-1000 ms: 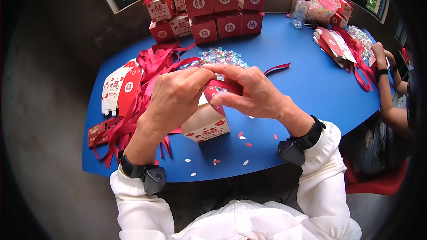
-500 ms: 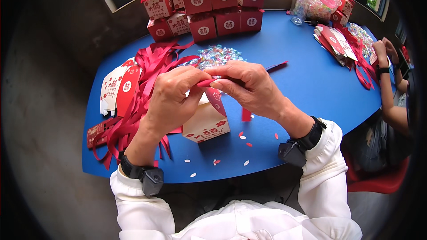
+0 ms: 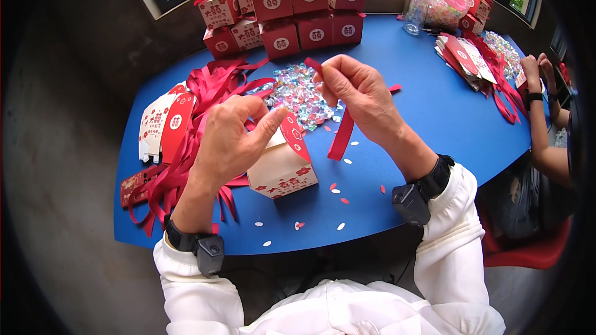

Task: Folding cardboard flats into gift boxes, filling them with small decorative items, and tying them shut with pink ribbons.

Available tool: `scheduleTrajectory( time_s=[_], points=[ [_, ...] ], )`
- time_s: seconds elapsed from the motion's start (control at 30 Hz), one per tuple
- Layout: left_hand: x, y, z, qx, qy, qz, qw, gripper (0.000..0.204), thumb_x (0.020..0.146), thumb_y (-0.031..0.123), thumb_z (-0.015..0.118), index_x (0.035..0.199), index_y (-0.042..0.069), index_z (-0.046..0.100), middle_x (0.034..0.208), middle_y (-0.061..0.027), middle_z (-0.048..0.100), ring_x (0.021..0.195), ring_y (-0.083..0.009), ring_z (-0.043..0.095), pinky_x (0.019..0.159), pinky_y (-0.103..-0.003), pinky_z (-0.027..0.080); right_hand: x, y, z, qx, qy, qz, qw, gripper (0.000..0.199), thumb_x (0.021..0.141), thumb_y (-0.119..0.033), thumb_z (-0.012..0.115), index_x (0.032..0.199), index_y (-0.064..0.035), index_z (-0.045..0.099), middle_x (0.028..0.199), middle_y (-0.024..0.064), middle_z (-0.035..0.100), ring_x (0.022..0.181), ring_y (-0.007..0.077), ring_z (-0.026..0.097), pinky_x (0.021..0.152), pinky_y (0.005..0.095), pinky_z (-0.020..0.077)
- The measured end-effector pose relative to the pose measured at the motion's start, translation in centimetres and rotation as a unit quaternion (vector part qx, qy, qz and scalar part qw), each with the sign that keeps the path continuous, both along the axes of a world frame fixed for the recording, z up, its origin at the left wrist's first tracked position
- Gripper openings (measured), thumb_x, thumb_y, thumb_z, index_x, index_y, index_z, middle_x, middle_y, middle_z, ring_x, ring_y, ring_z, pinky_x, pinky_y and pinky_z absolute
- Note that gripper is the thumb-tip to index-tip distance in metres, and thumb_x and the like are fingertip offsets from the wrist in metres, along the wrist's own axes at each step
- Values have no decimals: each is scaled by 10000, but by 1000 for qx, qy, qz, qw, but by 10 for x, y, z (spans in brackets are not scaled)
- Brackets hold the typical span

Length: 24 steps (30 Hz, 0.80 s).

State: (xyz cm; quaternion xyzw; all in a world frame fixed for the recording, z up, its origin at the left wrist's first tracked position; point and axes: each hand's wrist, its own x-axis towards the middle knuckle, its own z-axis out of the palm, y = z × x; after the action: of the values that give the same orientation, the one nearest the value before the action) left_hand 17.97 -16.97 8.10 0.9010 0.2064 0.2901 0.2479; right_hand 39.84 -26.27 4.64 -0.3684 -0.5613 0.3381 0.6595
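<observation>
A cream and red gift box (image 3: 282, 170) with flower prints stands in front of me on the blue table (image 3: 397, 130). My left hand (image 3: 226, 139) is over the box's left side, thumb and forefinger apart; whether it touches the box I cannot tell. Raised to the right and beyond the box, my right hand (image 3: 357, 90) pinches a red ribbon (image 3: 341, 139). One short end sticks up past the fingertips and a tail hangs below the hand. Behind the box spreads a heap of clear and coloured wrapped candies (image 3: 301, 93), partly hidden by my hands.
Loose red ribbons (image 3: 202, 99) lie left, beside flat box blanks (image 3: 158, 121). Finished boxes (image 3: 279, 15) are stacked at the back. A glass jar (image 3: 416, 6) and a candy bag (image 3: 447, 3) stand back right. Another person's hands (image 3: 535, 71) work at the right edge.
My hands have moved apart. The right hand has risen with the ribbon, while the left has let go of it and spread its thumb and forefinger. The candy heap shows more fully.
</observation>
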Motion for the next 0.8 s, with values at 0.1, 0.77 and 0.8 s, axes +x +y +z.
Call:
scheduleTrajectory(
  time_s=[0.1,0.77,0.8],
  points=[
    [-3,-2,1,26,50,-2,998,320,864,290,764,854,-24,699,744,-123,653,770,-226,627,703,-365,489,-4,-2,-2,-52,-61,23,997,224,1018,-214,601,1000,4,647,808,-18,617,761,43,560,691,220,493],
    [2,1,-31,-362,-22,-49,931,143,868,153,657,922,21,650,804,17,637,720,-20,574,633,-194,447,-19,-3,-15,-49,-187,30,981,178,1012,-165,602,1020,0,666,788,-27,611,726,27,507,626,214,446],
    [3,0,-30,-357,-26,-53,932,145,869,156,657,921,21,647,801,17,635,715,-20,572,632,-195,448,-19,-5,-12,-66,-201,35,977,182,1009,-168,609,999,5,665,776,-31,610,714,21,505,609,208,438]
  ],
)
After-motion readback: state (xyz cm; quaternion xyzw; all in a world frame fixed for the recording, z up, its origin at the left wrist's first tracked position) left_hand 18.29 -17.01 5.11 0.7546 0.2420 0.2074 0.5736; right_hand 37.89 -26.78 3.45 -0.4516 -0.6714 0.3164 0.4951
